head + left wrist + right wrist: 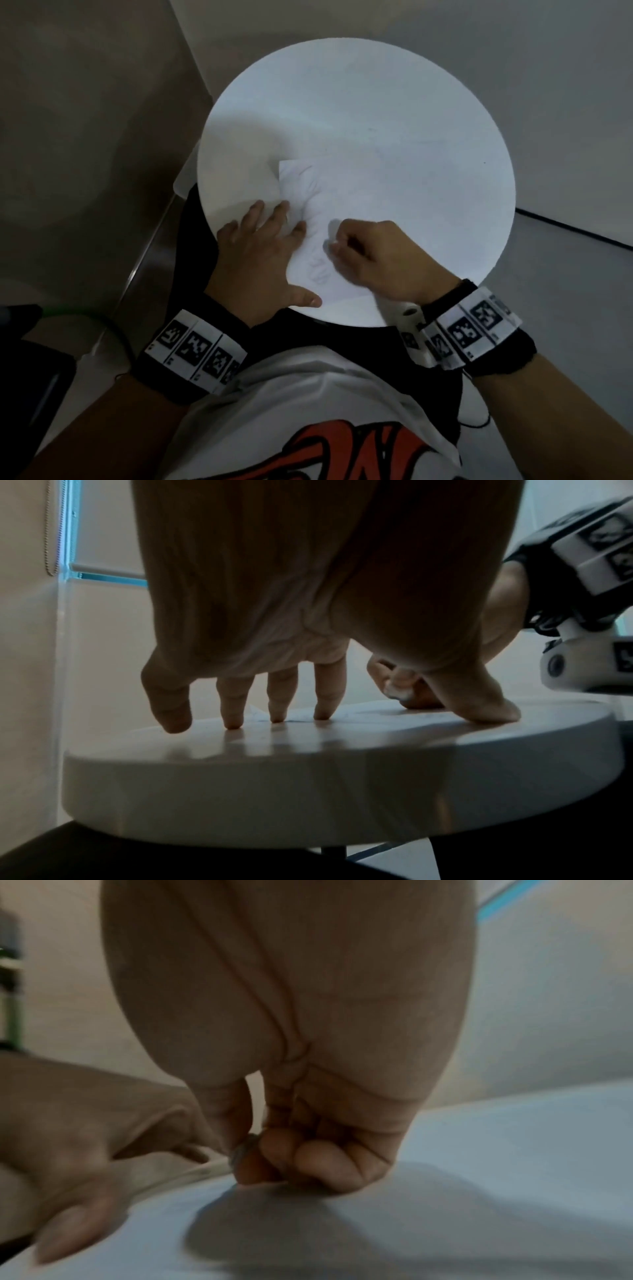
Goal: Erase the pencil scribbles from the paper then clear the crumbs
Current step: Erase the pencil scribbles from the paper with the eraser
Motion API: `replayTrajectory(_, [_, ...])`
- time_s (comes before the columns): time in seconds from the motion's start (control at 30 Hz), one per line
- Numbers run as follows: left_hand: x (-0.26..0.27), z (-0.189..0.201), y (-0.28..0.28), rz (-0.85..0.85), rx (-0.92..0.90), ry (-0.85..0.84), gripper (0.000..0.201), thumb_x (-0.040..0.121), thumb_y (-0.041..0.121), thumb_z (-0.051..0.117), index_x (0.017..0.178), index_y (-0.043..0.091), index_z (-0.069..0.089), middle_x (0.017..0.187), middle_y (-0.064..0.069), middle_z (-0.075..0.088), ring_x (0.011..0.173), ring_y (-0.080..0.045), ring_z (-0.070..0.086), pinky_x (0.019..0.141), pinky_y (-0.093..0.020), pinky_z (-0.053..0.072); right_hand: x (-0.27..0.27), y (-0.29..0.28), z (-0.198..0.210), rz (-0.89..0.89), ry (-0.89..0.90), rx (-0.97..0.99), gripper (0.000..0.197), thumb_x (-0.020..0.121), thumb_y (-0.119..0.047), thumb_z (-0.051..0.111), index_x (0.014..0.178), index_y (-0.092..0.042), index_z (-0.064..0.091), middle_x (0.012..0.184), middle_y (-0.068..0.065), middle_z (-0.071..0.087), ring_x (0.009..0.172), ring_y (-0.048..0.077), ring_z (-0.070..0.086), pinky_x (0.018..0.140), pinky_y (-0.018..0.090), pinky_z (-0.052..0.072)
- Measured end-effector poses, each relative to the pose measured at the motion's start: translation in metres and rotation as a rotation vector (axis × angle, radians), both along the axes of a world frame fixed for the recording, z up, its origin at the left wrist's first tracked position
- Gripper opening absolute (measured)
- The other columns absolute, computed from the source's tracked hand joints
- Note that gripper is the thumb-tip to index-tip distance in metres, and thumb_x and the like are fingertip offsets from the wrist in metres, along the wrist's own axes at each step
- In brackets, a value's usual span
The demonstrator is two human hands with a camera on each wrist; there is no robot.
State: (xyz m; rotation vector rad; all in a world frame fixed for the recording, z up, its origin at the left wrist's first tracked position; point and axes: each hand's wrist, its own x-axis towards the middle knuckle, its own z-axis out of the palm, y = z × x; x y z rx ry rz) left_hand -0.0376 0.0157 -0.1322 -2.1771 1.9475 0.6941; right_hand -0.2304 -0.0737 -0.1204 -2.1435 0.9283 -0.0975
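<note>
A white sheet of paper (359, 192) lies on the round white table (445, 113), wrinkled near its left edge. Faint pencil scribbles (318, 272) show on its near part. My left hand (270, 246) lies flat with spread fingers on the paper's left edge, fingertips (277, 718) and thumb pressing down. My right hand (370, 253) has its fingers curled around a small white eraser (334, 236), held down on the paper just above the scribbles. In the left wrist view the eraser (399, 692) shows between the right fingers; in the right wrist view the eraser (245, 1148) is mostly hidden.
The table's near rim (308, 791) sits against my lap. A beige wall (85, 102) is on the left and a grey floor (565, 267) on the right. A green cable (102, 318) runs at the lower left.
</note>
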Motion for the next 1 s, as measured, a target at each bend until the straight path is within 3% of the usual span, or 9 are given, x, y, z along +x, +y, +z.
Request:
replayTrajectory(0.1, [-0.004,-0.001,0.002,0.007,0.042,-0.024,0.119,0.063,0.09,0.06,0.158,0.04,0.009,0.169,0.005,-0.011,0.154,-0.027,-0.012,0.121,-0.058,0.008,0.004,0.018,-0.007,0.212,0.104,-0.086,0.026,0.1,-0.036,0.046,0.08,-0.02,0.045,0.073,0.001,0.055,0.063,0.022,0.053,0.062,0.042,0.048])
replayTrajectory(0.17, [-0.005,-0.002,0.003,0.024,0.059,-0.018,0.118,0.065,0.088,0.061,0.158,0.041,0.005,0.168,0.006,-0.014,0.153,-0.03,-0.016,0.12,-0.061,0.006,0.001,0.017,-0.009,0.208,0.169,-0.123,0.023,0.098,-0.043,0.039,0.082,-0.027,0.039,0.079,0.0,0.053,0.066,0.025,0.054,0.061,0.046,0.051])
replayTrajectory(0.27, [-0.007,-0.005,0.005,0.06,0.051,-0.001,0.118,0.065,0.086,0.063,0.157,0.044,0.002,0.166,0.0,-0.02,0.151,-0.034,-0.02,0.119,-0.062,0.004,-0.004,0.017,-0.007,0.133,0.203,-0.181,0.022,0.099,-0.045,0.037,0.083,-0.031,0.035,0.085,-0.001,0.055,0.071,0.027,0.057,0.061,0.046,0.052])
replayTrajectory(0.4, [-0.006,-0.008,0.01,0.101,0.04,0.035,0.118,0.063,0.088,0.063,0.155,0.05,0.0,0.163,-0.008,-0.027,0.149,-0.037,-0.025,0.117,-0.065,0.002,0.006,0.04,0.0,0.275,0.284,-0.172,0.022,0.102,-0.045,0.035,0.101,-0.026,0.046,0.096,0.0,0.055,0.077,0.026,0.06,0.061,0.041,0.052])
replayTrajectory(0.53, [-0.006,-0.008,0.011,0.13,0.056,0.033,0.118,0.063,0.088,0.064,0.153,0.054,-0.005,0.161,-0.009,-0.032,0.148,-0.038,-0.028,0.117,-0.066,0.0,0.004,0.018,0.001,0.082,0.306,-0.231,0.023,0.101,-0.044,0.04,0.089,-0.025,0.04,0.089,0.001,0.058,0.078,0.03,0.059,0.062,0.038,0.049])
replayTrajectory(0.67, [-0.005,-0.009,0.011,0.144,0.051,0.069,0.12,0.06,0.09,0.063,0.153,0.055,-0.005,0.162,-0.009,-0.031,0.149,-0.037,-0.027,0.116,-0.068,0.002,0.013,0.04,0.001,0.292,0.326,-0.206,0.021,0.102,-0.044,0.036,0.095,-0.025,0.041,0.094,0.002,0.055,0.077,0.029,0.059,0.06,0.04,0.05])
replayTrajectory(0.83, [-0.004,-0.006,0.01,0.148,0.087,0.06,0.127,0.059,0.088,0.067,0.152,0.053,-0.012,0.162,-0.006,-0.032,0.149,-0.036,-0.028,0.115,-0.069,0.003,-0.003,-0.002,0.007,0.04,0.309,-0.212,0.028,0.093,-0.049,0.033,0.081,-0.025,0.039,0.074,-0.002,0.055,0.07,0.03,0.058,0.058,0.039,0.048])
replayTrajectory(0.9, [-0.003,-0.006,0.01,0.151,0.095,0.074,0.127,0.059,0.087,0.067,0.152,0.054,-0.013,0.161,-0.006,-0.033,0.148,-0.035,-0.029,0.115,-0.07,0.003,0.001,0.008,0.01,0.114,0.219,-0.159,0.029,0.092,-0.052,0.032,0.08,-0.027,0.04,0.07,-0.006,0.049,0.063,0.024,0.052,0.058,0.043,0.05])
replayTrajectory(1.0, [-0.004,-0.006,0.009,0.158,0.089,0.082,0.126,0.059,0.088,0.067,0.151,0.055,-0.012,0.161,-0.007,-0.034,0.148,-0.037,-0.029,0.114,-0.07,0.003,0.012,0.033,0.006,0.278,0.229,-0.098,0.021,0.098,-0.045,0.039,0.084,-0.03,0.039,0.08,-0.005,0.048,0.069,0.024,0.054,0.06,0.044,0.051])
